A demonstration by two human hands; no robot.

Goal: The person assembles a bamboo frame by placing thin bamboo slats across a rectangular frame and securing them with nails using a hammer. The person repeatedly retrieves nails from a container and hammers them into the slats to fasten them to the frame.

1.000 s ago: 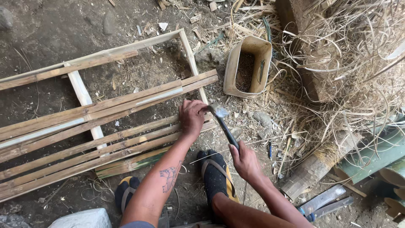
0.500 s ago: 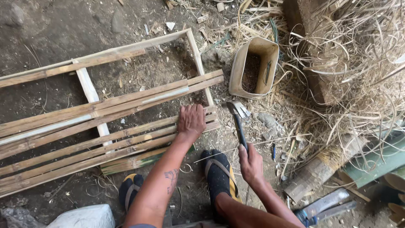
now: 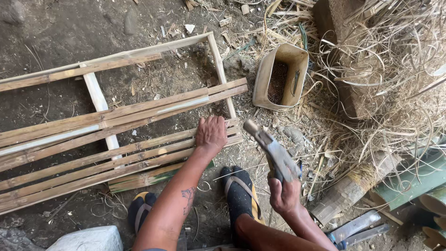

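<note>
STEP: nailing slats, judged | left hand (image 3: 211,133) pressed flat on the bamboo slats (image 3: 139,153) of the frame on the dirt floor | right hand (image 3: 283,195) clenched around raised hammer (image 3: 272,148) | NEXT: a square blow clear of fingers

Bare forearms, tattooed left arm (image 3: 188,195); perhaps dark socks (image 3: 239,195), sandals.
</note>
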